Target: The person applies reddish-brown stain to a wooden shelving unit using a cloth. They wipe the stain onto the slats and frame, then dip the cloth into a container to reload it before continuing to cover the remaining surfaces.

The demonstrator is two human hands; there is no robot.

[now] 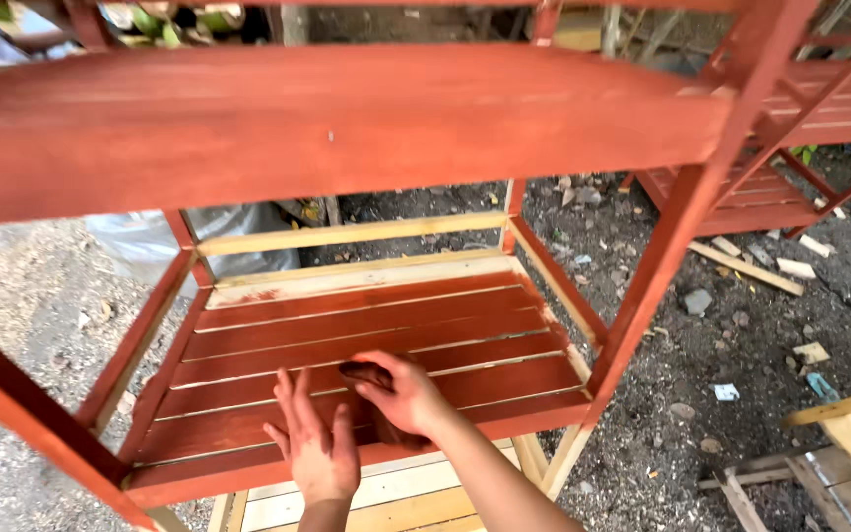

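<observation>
We're bent over a slatted wooden rack, looking down through it. Top board (pixel 327 123) is fully stained red-brown and blurred, close to the camera. Below it sits the middle shelf (pixel 366 340): five or six slats, stained red-brown, pale gaps showing between them. The back slat (pixel 357 279) is mostly bare pale wood, with one red smear at its left end. Back rail (pixel 352 233) above it is bare too.

Our right hand (pixel 401 394) is on the shelf's front slats, fingers clenched around a dark stained rag (pixel 366 374), pressed flat to the wood. The rag sits near the middle of the shelf front, partly hidden under the hand; a darker bit also shows below the palm.

Our left hand (pixel 312 448) lies just beside it to the left, fingers released and spread, palm down on the front slat, holding nothing. Fingers look stain-tinted. The two hands are close, nearly touching at the thumb side.

Right front post (pixel 687 212) is stained and runs diagonally across the view. The lower shelf (pixel 406 493) under our arms is bare pale wood.

Ground is dark dirt with stones and pale offcuts (pixel 746 266) scattered right. A second stained rack (pixel 790 148) stands at upper right, well apart. Plastic sheet (pixel 160 241) behind the left post.
</observation>
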